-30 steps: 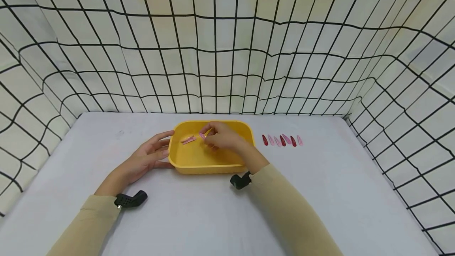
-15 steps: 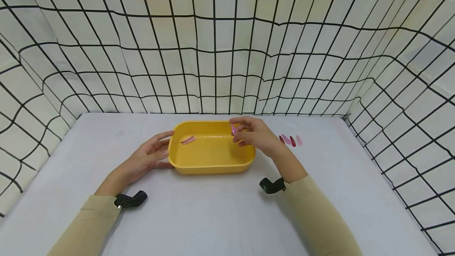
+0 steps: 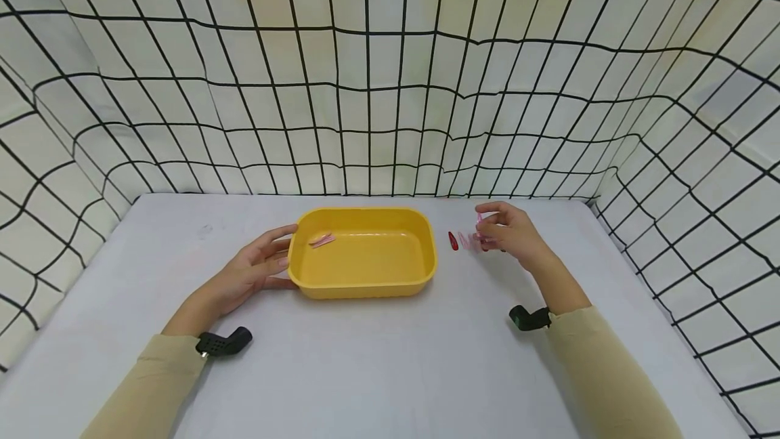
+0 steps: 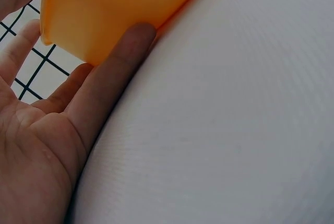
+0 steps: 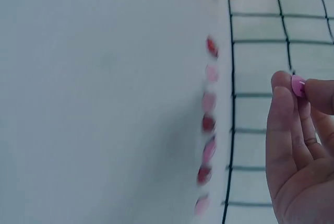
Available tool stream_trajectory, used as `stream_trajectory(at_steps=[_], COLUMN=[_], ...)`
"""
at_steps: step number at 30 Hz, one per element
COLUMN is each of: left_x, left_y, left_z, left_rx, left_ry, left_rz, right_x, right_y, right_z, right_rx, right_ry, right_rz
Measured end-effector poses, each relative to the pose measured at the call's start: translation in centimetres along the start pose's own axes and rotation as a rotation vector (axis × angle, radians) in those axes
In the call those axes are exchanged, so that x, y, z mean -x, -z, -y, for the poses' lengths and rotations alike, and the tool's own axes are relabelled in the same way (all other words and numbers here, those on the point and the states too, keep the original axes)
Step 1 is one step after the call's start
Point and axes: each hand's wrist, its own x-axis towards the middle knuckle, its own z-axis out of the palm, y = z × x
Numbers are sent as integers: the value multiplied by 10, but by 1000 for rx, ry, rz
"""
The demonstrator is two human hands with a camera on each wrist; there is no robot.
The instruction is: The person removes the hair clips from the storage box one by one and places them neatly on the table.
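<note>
My left hand rests against the left end of the yellow tray. Its fingers are fairly straight along the tray's outer wall, as the left wrist view shows. Inside the tray, near its left end, lie pink hair clips. To the right of the tray, my right hand pinches a pink snap hair clip between thumb and fingertips. It is raised above a row of hair clips on the table, red and pink ones mixed. In the head view the hand covers much of that row.
The table has a white cover. Black grid netting over pale sheeting stands behind the table and on both sides. A black wrist camera is strapped at the right sleeve, another camera at the left.
My right hand has lifted the pink hair clip out of the tray and carried it right, over the row of clips. The left hand and the tray have stayed put.
</note>
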Motion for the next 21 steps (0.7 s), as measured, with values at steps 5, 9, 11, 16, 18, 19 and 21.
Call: stream_trajectory(at_steps=[5, 9, 11, 16, 18, 19, 21], left_x=[0, 0, 0, 0, 0, 0, 0], left_y=[-1, -1, -1, -1, -1, -1, -1], left_z=[0, 0, 0, 0, 0, 0, 1], left_rx=[-4, -3, -1, -1, 3, 4, 9], left_ry=[-2, -6, -6, -2, -2, -3, 0], left_rz=[1, 4, 6, 6, 5, 4, 3], right_x=[4, 7, 8, 7, 5, 3, 2], right_y=[29, 50, 57, 68, 69, 70, 70], right_z=[-21, -34, -41, -54, -56, -56, -58], right_rx=[98, 235, 297, 359, 368, 379, 392], right_ry=[-2, -50, -95, -176, -182, -183, -186], right_rz=[-55, -90, -89, -20, -5, -5, -12])
